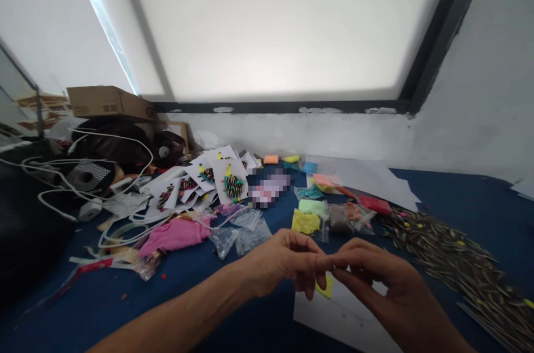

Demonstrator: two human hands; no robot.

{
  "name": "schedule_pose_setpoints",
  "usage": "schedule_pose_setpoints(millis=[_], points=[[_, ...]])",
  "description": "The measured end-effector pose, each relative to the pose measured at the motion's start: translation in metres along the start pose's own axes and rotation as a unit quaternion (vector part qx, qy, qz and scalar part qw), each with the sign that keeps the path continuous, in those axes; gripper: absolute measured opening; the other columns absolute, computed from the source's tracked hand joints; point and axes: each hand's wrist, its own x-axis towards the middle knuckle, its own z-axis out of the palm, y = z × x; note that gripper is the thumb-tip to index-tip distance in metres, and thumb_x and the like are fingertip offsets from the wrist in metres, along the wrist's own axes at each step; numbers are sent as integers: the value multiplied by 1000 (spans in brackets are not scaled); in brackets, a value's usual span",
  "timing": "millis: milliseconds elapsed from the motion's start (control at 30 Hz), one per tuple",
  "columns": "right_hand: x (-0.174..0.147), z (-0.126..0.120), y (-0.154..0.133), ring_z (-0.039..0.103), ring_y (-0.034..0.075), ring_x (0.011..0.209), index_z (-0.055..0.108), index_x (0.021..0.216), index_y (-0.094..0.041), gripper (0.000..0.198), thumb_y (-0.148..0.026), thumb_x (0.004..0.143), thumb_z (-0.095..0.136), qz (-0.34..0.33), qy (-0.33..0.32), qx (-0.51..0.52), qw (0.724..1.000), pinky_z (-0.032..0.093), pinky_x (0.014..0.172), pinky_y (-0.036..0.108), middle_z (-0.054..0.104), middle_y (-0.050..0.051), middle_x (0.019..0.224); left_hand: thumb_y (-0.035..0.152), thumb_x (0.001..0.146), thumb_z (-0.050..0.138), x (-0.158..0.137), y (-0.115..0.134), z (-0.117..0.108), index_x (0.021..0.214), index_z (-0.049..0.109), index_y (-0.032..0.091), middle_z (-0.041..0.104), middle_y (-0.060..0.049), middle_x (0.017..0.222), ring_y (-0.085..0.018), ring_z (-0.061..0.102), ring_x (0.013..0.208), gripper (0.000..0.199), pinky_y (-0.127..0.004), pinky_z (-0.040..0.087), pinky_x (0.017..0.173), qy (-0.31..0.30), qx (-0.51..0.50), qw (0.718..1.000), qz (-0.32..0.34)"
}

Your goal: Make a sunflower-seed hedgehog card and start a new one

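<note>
My left hand (298,261) and my right hand (371,275) meet at the fingertips, both closed in a pinch. Whatever lies between the fingers is hidden or too small to make out. Beneath them is a white paper card (311,314) with faint pencil lines and a flat piece of yellow modelling clay (326,286), partly covered by my fingers. Just beyond the hands are bags of yellow clay (306,222), pale green clay (312,207) and brown clay (339,220). To the right of my right hand spreads a heap of striped sunflower seeds (454,255).
Finished cards (232,182) with seed-covered birds are piled back left. Pink clay (177,234), plastic bags (242,233), white cables (112,219) and a cardboard box (110,103) crowd the left. Red clay (375,205) and white sheets (367,175) lie toward the wall.
</note>
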Motion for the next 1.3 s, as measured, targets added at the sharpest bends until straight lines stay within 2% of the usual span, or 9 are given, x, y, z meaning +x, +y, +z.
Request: schedule_pose_setpoints(millis=[133, 200, 433, 600, 767, 900, 1033, 1167, 1300], points=[[-5, 4, 4, 59, 12, 61, 71, 79, -26, 18, -36, 89, 60, 49, 10, 27, 998, 46, 53, 21, 64, -1, 71, 39, 72, 75, -1, -7, 0, 72, 65, 12, 65, -1, 62, -8, 56, 45, 29, -19, 34, 45, 1, 20, 1000, -5], [-6, 6, 5, 61, 12, 61, 71, 78, -26, 18, -37, 89, 61, 58, -2, 32, 998, 46, 53, 21, 65, -1, 72, 41, 73, 74, -2, -8, 1, 71, 65, 12, 65, -1, 62, -8, 56, 45, 30, -19, 35, 46, -3, 34, 999, -7], [-7, 7, 10, 60, 11, 61, 71, 85, -25, 15, -31, 91, 59, 9, -19, -23, 1000, 46, 52, 20, 65, -1, 73, 47, 77, 68, -3, -8, 2, 70, 61, 12, 65, -2, 64, -8, 56, 45, 36, -20, 34, 46, -3, 69, 998, -3], [-9, 7, 6, 57, 10, 58, 67, 79, -25, 19, -29, 93, 56, -21, -18, -72, 997, 44, 51, 19, 61, -3, 69, 47, 77, 66, -4, -6, 2, 70, 60, 13, 63, -1, 63, -8, 55, 47, 36, -19, 34, 46, 0, 99, 995, 0], [-10, 11, 4, 54, 10, 52, 60, 74, -24, 23, -30, 94, 51, 19, 1, -110, 994, 42, 47, 19, 58, -4, 63, 39, 77, 64, -4, -7, 4, 73, 58, 13, 59, 1, 58, -8, 54, 46, 27, -18, 35, 46, 13, 122, 992, 4], [-10, 8, 12, 54, 10, 52, 59, 77, -24, 20, -31, 93, 50, 48, 20, -125, 991, 43, 46, 19, 58, -4, 64, 35, 75, 63, 0, -11, -1, 74, 58, 13, 58, 2, 58, -8, 56, 46, 22, -17, 35, 43, 48, 127, 991, 6], [-12, 6, 20, 54, 11, 53, 62, 81, -25, 15, -32, 91, 52, 38, 11, -137, 990, 44, 46, 20, 60, -3, 69, 34, 72, 65, 7, -13, -12, 77, 57, 14, 60, 1, 66, -8, 58, 48, 23, -16, 34, 41, 85, 134, 987, 30], [-15, 11, 21, 54, 11, 56, 62, 88, -25, 14, -25, 91, 48, 32, -1, -146, 989, 45, 49, 22, 60, 0, 79, 30, 71, 66, 11, -18, -18, 75, 53, 16, 55, 3, 62, -9, 54, 47, 20, -18, 35, 41, 135, 140, 979, 59], [-18, 16, 22, 55, 11, 59, 56, 82, -24, 15, -18, 90, 44, 16, -25, -175, 984, 46, 54, 24, 61, 2, 84, 22, 75, 62, 11, -26, -20, 76, 55, 15, 52, 3, 64, -7, 47, 53, 9, -19, 35, 49, 197, 225, 943, 146]])
